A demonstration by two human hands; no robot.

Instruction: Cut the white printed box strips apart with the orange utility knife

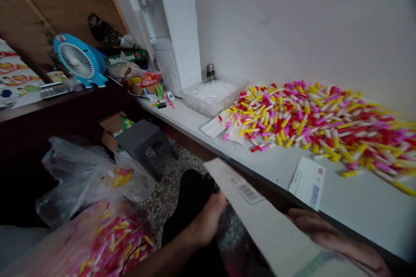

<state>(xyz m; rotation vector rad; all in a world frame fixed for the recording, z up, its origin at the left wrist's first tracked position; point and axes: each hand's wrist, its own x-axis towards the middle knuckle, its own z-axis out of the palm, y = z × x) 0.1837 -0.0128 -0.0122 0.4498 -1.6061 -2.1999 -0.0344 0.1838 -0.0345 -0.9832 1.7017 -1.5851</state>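
The fingers of the left hand and right hand are closed on opposite edges of a white barcoded card, which spans the gap between them. Beyond it, a white shelf holds a heap of colored plastic tubes; a plastic bag lies lower left.

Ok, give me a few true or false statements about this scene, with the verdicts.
1. The left hand and right hand hold a white sheet bearing a barcode label. True.
2. The blue fan stands on the white counter. False: it sits on a dark wooden ledge to the left of the counter.
3. Pink, yellow, red and white tubes lie heaped on the counter. True.
4. The plastic bag at lower left is empty. False: it holds more such tubes.
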